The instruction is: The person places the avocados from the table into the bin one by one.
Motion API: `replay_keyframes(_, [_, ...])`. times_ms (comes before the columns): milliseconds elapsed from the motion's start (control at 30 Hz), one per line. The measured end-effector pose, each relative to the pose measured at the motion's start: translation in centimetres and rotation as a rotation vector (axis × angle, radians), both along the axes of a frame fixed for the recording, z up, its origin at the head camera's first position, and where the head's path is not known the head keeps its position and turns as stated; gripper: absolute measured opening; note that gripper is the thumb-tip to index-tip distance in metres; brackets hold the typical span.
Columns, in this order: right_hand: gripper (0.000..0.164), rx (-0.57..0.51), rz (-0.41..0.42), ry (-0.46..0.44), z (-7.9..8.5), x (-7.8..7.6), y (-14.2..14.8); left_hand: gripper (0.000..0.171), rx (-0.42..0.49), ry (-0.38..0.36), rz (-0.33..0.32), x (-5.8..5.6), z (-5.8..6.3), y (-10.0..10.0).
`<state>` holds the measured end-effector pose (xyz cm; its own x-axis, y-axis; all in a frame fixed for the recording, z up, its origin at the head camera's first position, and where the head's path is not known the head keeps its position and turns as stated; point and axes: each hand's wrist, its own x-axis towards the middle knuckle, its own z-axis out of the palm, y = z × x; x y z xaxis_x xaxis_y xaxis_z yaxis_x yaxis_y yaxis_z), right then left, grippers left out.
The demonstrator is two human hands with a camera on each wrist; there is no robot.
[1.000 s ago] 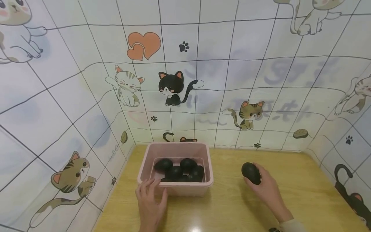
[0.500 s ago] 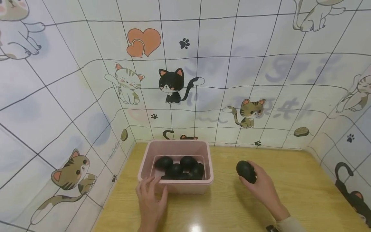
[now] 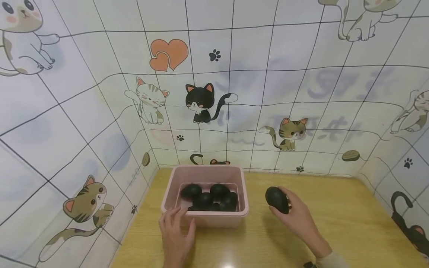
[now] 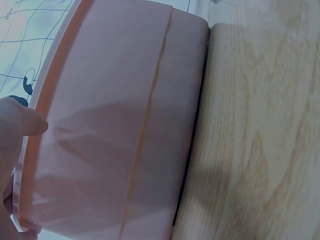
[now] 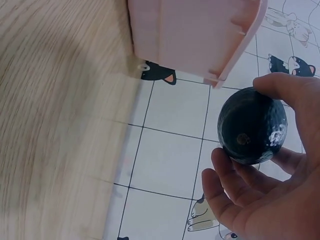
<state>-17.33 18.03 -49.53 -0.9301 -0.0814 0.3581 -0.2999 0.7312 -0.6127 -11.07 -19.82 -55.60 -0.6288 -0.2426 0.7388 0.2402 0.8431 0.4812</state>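
My right hand (image 3: pixel 296 217) holds a dark green avocado (image 3: pixel 277 200) above the table, to the right of a pink plastic bin (image 3: pixel 214 220). In the right wrist view the avocado (image 5: pixel 252 127) shows its stem scar, with the thumb on one side and the fingers on the other. My left hand (image 3: pixel 177 232) grips the front left of the bin's rim. The left wrist view shows a fingertip (image 4: pixel 36 122) against the rim, beside the bin's outer wall (image 4: pixel 105 100). Several more avocados (image 3: pixel 202 201) lie inside the bin; its front wall hides some partly.
The wooden table (image 3: pixel 254 242) runs back to a wall (image 3: pixel 248 85) covered in cat-print sheeting. Similar sheeting rises on the left and right sides. The bin stands near the back left of the table.
My right hand has moved left toward the bin with the avocado in its grasp. My left hand has stayed at the rim.
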Motion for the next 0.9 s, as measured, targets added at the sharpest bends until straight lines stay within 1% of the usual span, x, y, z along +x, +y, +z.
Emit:
replay_keyframes(200, [0.077,-0.017,0.028,-0.005,0.6,0.1,-0.6,0.042,0.0,0.006,0.0,-0.1,0.1,0.0])
replay_keyframes(300, [0.077,-0.027,0.029,-0.005,0.8,0.0,-0.8,0.043,-0.002,0.004,0.003,-0.1,0.1,0.0])
replay_keyframes(567, [0.075,-0.023,0.039,0.004,1.1,0.1,-1.2,0.042,0.007,-0.018,-0.003,0.1,-0.1,0.1])
replay_keyframes(800, [0.074,-0.022,0.048,0.012,1.8,0.1,-1.7,0.042,0.01,0.005,-0.018,-0.1,0.0,0.0])
replay_keyframes(900, [0.074,-0.021,0.056,0.024,2.0,0.2,-1.9,0.042,0.004,0.016,-0.014,0.0,0.1,0.0])
